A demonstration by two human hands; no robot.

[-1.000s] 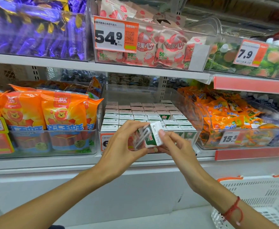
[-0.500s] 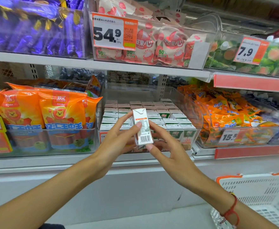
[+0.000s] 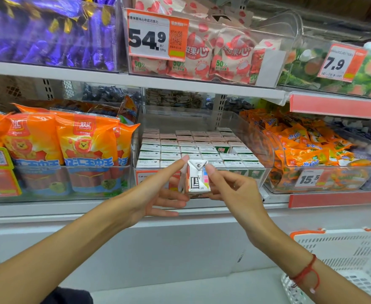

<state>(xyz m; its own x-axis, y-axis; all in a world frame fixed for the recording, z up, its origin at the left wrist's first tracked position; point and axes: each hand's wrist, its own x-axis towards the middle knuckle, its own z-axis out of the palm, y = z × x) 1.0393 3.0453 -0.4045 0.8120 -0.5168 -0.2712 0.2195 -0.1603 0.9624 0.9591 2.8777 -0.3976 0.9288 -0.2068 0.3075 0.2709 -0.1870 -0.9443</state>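
A small white drink carton [image 3: 196, 179] is held up in front of the middle shelf, its folded end face turned toward me. My left hand [image 3: 149, 194] touches the carton's top left corner with a straight index finger, and its other fingers lie straight under the carton. My right hand [image 3: 235, 189] pinches the carton from the right, thumb on the top corner and fingers curled behind and below. Right behind stands a clear bin [image 3: 265, 148] filled with several rows of matching cartons [image 3: 202, 148].
Orange sausage bags [image 3: 88, 141] fill the bin to the left and orange snack packs [image 3: 307, 145] the bin to the right. The shelf above holds purple sweets, lychee-print bags and a 54.9 price tag [image 3: 156, 36]. A white shopping basket [image 3: 344, 255] sits at lower right.
The carton has been turned between my hands, from its barcode side to its folded end, and sits a little lower. My left index finger moved up to its top corner.
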